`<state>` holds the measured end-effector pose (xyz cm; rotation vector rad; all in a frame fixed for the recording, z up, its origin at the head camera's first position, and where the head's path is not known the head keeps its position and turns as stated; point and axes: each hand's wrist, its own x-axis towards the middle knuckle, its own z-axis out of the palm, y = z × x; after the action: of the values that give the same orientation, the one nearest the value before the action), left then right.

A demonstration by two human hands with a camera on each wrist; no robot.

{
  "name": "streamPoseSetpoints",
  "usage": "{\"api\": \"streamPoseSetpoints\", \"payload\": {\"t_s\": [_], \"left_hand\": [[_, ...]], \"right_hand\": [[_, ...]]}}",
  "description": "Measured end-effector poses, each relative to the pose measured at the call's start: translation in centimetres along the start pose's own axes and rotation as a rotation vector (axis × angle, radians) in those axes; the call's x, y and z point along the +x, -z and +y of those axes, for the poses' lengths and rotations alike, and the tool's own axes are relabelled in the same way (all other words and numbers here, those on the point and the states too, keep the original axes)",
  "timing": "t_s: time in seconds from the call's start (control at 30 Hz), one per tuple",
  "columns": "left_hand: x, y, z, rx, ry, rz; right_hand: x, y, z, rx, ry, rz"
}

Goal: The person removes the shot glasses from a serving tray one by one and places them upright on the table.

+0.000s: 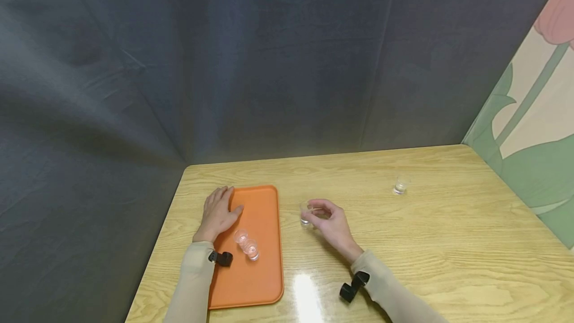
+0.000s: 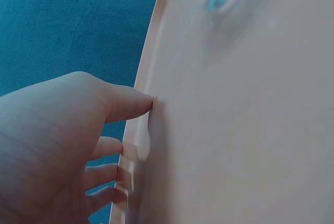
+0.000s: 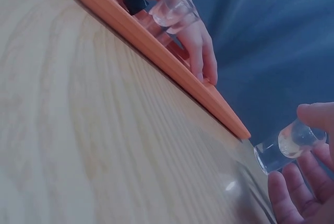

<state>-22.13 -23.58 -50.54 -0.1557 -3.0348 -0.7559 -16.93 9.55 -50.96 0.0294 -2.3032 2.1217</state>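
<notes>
My left hand [image 1: 218,216] rests at the left edge of an orange tray [image 1: 264,283]. In the left wrist view its thumb touches the inside of the rim, and the other fingers lie fairly straight along the outer edge. Two small clear glasses [image 1: 252,250] stand close together on the tray, beside the left wrist. Just right of the tray, my right hand [image 1: 331,223] holds another small clear glass [image 3: 284,148] between thumb and fingers, low over the table. A further clear glass [image 1: 400,185] stands apart on the table, farther back and to the right.
The wooden table [image 1: 403,263] extends right of the tray. A dark cloth [image 1: 287,64] hangs behind the table and along its left side. On the right is a wall with a painted flower [image 1: 538,113]. Black straps with cameras sit on both wrists.
</notes>
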Motion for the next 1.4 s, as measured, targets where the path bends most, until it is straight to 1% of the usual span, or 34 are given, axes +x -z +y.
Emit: {"api": "streamPoseSetpoints", "payload": {"t_s": [0.23, 0.67, 0.97, 1.17, 1.4], "left_hand": [[0.1, 0.0, 0.0, 0.0, 0.001, 0.0], [0.1, 0.0, 0.1, 0.01, 0.009, -0.002], [0.0, -0.1, 0.2, 0.011, 0.011, -0.004], [0.0, 0.0, 0.1, 0.006, 0.012, -0.001], [0.0, -0.1, 0.0, -0.002, 0.018, -0.001]], "right_hand": [[0.2, 1.3, 0.2, 0.007, -0.047, 0.046], [0.5, 4.5, 0.0, -0.007, -0.085, 0.114], [0.7, 6.4, 0.2, -0.013, -0.095, 0.144], [0.8, 7.7, 0.2, -0.027, -0.082, 0.174], [1.1, 9.8, 0.1, -0.071, -0.069, 0.223]]}}
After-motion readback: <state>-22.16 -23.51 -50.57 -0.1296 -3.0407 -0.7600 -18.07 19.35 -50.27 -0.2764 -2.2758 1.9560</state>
